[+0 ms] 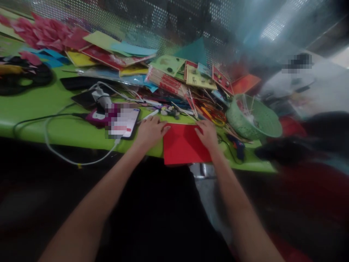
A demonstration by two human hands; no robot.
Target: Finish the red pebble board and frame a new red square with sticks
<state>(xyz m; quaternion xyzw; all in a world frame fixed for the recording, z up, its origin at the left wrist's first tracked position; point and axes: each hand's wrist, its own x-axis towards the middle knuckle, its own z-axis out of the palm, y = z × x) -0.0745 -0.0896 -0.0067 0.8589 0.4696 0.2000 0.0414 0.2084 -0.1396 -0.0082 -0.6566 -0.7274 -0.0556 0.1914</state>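
Observation:
A red sheet of paper [183, 145] lies on the green table [40, 105] at its near edge, partly hanging over it. My left hand [150, 130] rests flat at the sheet's upper left corner, fingers stretched toward it. At the upper right corner my right hand [207, 133] lies flat on the sheet with its fingers spread. Neither hand grips anything.
A phone [123, 122] on a white charging cable [81, 160] lies left of my left hand. A green basket [252, 117] with sticks stands to the right, beside scissors [215, 114]. Coloured papers, cards and pink paper flowers [46, 32] crowd the back. Another person sits at the far right.

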